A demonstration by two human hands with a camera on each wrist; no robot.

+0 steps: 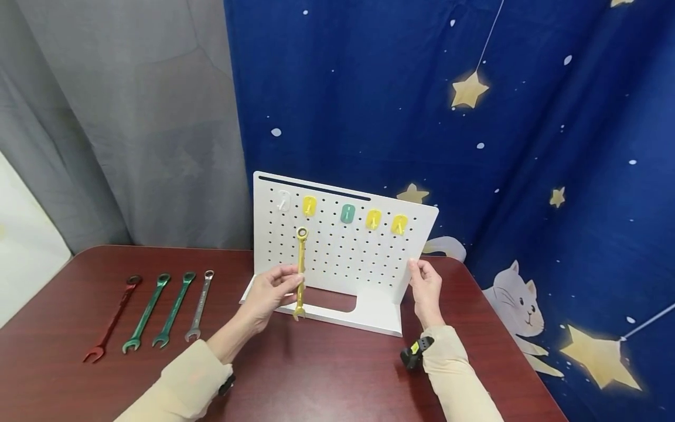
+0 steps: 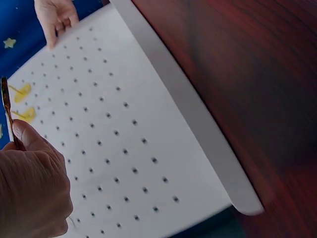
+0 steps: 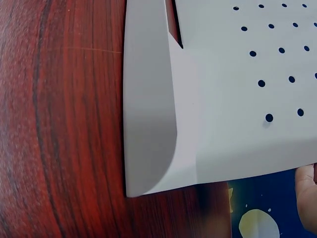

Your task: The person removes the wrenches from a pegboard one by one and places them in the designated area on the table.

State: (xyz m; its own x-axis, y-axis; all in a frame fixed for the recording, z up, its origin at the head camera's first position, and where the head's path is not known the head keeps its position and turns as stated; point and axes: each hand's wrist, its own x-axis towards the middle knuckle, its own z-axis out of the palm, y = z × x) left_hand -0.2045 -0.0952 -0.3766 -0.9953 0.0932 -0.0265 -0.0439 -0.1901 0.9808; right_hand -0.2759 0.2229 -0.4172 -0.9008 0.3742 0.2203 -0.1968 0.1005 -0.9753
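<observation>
In the head view my left hand (image 1: pixel 271 295) pinches a yellow combination wrench (image 1: pixel 301 258) near its lower half, upright, ring end on top, in front of a white pegboard (image 1: pixel 327 252). The left wrist view shows that hand (image 2: pixel 29 183) from behind, the wrench (image 2: pixel 8 106) thin and edge-on at the left border. My right hand (image 1: pixel 426 290) grips the pegboard's right edge between thumb and fingers; in the right wrist view only part of this hand (image 3: pixel 307 198) shows at the edge. Along the board's upper part sit a white hook (image 1: pixel 283 201), a green hook (image 1: pixel 347 213) and several yellow hooks (image 1: pixel 309 206).
To the left on the dark red table (image 1: pixel 337 375) lie a red wrench (image 1: pixel 113 319), two green wrenches (image 1: pixel 147 313) and a silver wrench (image 1: pixel 200 306), side by side. Behind the table hang a grey curtain (image 1: pixel 153 117) and a blue star-patterned curtain (image 1: pixel 369 99).
</observation>
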